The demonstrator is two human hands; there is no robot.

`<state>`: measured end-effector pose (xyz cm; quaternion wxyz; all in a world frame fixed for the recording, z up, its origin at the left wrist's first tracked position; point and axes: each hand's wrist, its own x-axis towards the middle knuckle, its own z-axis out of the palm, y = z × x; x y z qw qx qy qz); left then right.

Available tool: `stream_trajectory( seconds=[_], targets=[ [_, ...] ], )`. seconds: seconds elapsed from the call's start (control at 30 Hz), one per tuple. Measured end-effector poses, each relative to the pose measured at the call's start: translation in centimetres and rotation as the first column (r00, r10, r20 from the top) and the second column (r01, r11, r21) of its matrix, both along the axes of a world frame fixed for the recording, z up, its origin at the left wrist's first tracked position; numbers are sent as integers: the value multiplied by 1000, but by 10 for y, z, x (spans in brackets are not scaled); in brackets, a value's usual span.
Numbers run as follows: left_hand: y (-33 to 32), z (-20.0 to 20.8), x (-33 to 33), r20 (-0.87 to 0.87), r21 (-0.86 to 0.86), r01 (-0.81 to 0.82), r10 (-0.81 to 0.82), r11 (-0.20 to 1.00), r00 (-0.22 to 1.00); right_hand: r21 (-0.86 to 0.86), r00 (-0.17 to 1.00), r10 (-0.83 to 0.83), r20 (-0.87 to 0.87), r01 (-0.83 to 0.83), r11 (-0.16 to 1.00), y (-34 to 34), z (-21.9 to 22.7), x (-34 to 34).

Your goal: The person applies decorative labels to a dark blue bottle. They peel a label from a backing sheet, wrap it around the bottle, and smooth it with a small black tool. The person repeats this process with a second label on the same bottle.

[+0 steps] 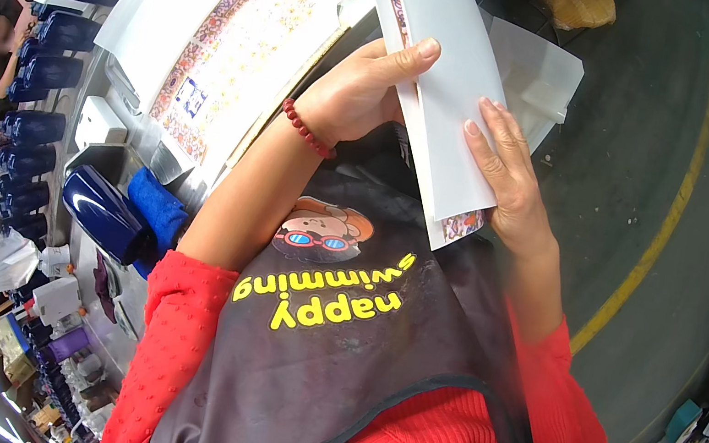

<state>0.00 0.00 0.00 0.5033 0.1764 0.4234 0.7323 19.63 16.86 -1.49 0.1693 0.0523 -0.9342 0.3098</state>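
Patterned sheets, a blue cloth and dark blue containers are set out at left, the floor at right. The folded white sheet is held before the dark apron, its long axis slanted from upper left to lower right; its left edge is narrowly gripped by the left hand, its right side touched by the outstretched right hand.

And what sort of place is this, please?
Probably a factory workshop: there is a long row of similar dark blue parts, patterned sheets lie beside the worker, and a yellow line marks the grey floor.
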Motion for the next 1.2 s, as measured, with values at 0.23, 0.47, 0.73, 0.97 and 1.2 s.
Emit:
stream_trajectory(
  seconds=[0.23, 0.47, 0.73, 0.97, 1.2],
  targets=[
    [-3, -9, 1, 15, 2, 38, -38, 999, 999, 4, 999, -5, 35, 5, 1000, -4, -2, 3],
    [-4, -12, -8, 5, -26, 22, -22, 999, 1000, -1, 999, 3, 36, -3, 1000, -4, -7, -8],
    [-14, -33, -31, 86, -15, 5, -4, 1000, 996, 6, 995, 57, 81, -58, 998, -7, -20, -26],
    [-25, -52, -56, 186, 11, 64, -65, 998, 980, 22, 966, 162, 203, -170, 985, -7, -45, -38],
    [-29, -51, -60, 221, -181, -79, 119, 980, 968, -226, 950, 293, 110, -263, 938, -2, -48, -53]
  ],
)
